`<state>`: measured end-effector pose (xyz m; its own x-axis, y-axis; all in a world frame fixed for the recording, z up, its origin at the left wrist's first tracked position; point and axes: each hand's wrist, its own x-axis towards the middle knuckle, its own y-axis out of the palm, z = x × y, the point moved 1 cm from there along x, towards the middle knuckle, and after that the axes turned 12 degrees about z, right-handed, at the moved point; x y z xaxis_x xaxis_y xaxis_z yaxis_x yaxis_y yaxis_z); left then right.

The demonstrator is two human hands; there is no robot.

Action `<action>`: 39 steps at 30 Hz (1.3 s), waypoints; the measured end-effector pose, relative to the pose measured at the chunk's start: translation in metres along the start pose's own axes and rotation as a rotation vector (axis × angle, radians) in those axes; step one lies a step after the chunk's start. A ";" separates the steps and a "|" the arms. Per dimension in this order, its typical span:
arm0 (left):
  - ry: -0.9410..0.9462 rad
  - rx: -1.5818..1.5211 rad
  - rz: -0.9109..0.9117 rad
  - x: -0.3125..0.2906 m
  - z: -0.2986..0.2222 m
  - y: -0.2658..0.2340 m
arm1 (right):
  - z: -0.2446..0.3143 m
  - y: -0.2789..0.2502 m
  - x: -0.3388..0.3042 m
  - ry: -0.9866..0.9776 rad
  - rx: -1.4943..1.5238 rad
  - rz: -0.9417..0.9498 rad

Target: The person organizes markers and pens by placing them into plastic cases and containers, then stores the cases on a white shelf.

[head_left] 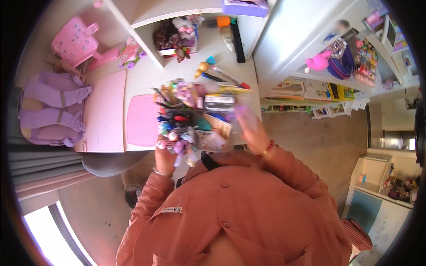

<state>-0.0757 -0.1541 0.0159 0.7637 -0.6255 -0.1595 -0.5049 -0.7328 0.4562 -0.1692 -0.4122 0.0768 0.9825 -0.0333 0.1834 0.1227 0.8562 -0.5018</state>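
One packed stationery organiser (231,134), at the near edge of the worktop (144,82), your left hand (165,160) and right hand (254,133) part-closed on opposite sides; probably stiff, weighty, slick, spill-prone if tilted, best gripped low.

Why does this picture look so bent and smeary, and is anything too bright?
Head view: the fisheye lens bows straight edges, like that of the shelf; head view again: the stationery and right hand look smeared, probably by motion; same head view: the window, lower left, is washed out white.
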 end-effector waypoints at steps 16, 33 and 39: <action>0.163 0.690 -0.165 -0.010 -0.002 0.017 | -0.025 0.006 0.035 0.064 0.552 0.058; 0.245 0.793 -0.209 -0.006 0.011 0.033 | -0.074 -0.033 0.076 0.327 -0.569 -0.023; 0.340 0.746 -0.217 -0.001 -0.015 0.065 | -0.158 0.006 0.078 0.277 -0.732 0.107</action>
<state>-0.1029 -0.1970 0.0590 0.8934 -0.4236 0.1495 -0.3752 -0.8867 -0.2702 -0.0700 -0.4908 -0.0460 0.9816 -0.1790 -0.0662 -0.0080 0.3081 -0.9513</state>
